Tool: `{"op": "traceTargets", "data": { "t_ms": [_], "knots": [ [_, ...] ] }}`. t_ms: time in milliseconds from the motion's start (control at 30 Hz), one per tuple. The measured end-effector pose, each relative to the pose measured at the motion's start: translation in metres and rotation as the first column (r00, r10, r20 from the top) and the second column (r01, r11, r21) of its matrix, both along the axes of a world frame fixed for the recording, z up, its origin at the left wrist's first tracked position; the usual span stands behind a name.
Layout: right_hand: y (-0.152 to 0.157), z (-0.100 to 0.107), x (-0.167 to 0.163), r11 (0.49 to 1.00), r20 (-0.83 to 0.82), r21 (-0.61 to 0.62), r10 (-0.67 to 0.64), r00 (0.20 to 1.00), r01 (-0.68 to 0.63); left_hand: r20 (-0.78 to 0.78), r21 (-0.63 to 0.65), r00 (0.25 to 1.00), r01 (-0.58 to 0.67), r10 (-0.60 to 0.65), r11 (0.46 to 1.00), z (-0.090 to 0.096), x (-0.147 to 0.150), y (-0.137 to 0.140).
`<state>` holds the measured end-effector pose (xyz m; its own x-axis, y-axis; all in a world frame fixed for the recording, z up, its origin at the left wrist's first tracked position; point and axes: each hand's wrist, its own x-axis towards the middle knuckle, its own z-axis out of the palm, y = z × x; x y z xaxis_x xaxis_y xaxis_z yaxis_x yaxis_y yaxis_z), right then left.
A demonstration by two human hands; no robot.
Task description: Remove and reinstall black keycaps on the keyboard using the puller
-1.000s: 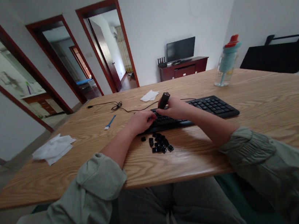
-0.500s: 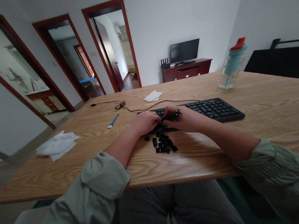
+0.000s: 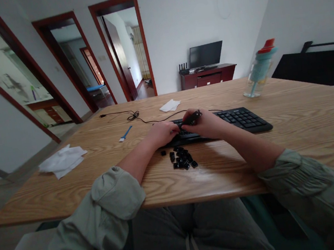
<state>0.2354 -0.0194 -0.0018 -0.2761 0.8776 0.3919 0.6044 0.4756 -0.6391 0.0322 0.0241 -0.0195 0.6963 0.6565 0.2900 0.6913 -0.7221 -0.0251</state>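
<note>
A black keyboard [image 3: 248, 119] lies across the table with both hands over its left and middle part. My right hand [image 3: 205, 125] is closed around a black-handled tool [image 3: 193, 117], whose handle slants up to the right; its tip points down at the keys and is too small to make out. Beside it, my left hand [image 3: 164, 132] rests on the keyboard's left side, fingertips pinched together near the tool's tip. Whatever those fingers hold is hidden. In front of the keyboard sits a small pile of loose black keycaps [image 3: 183, 158], with one single keycap [image 3: 163, 153] to its left.
A blue brush [image 3: 125, 134] and crumpled white tissues [image 3: 62, 161] lie to the left. Another tissue [image 3: 169, 105] is behind the keyboard, near its coiled cable [image 3: 133, 115]. A water bottle [image 3: 260, 69] with a red lid stands at the back right.
My right hand and the tool have shifted slightly, with the handle tilted a bit higher. My left hand stays pinched at the keyboard. The camera view has moved a little.
</note>
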Motion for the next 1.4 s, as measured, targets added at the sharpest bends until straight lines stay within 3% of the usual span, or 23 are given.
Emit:
{"op": "traceTargets", "data": {
  "t_ms": [267,567,833,1133,1400],
  "knots": [
    [0.003,-0.001,-0.003,0.997,-0.015,0.067,0.027,1.000,-0.026,0.027,0.016,0.999,-0.043,0.042,0.999,-0.004,0.000,0.002],
    [0.018,-0.008,0.003,0.999,-0.205,-0.002,0.052,0.977,-0.054,0.171,-0.065,0.984,-0.036,0.046,0.997,-0.010,0.001,0.005],
    [0.025,-0.015,0.001,0.995,-0.317,-0.040,0.069,0.946,-0.086,0.235,-0.102,0.971,-0.028,0.052,0.994,-0.003,-0.009,0.003],
    [0.037,-0.031,-0.009,0.993,-0.289,0.115,0.037,0.957,-0.003,0.298,-0.096,0.954,-0.018,0.046,0.995,-0.012,0.005,0.008],
    [0.050,-0.040,-0.020,0.987,-0.216,0.157,0.018,0.976,0.017,0.293,-0.112,0.954,-0.036,0.067,0.993,-0.015,0.005,0.011]
  ]
}}
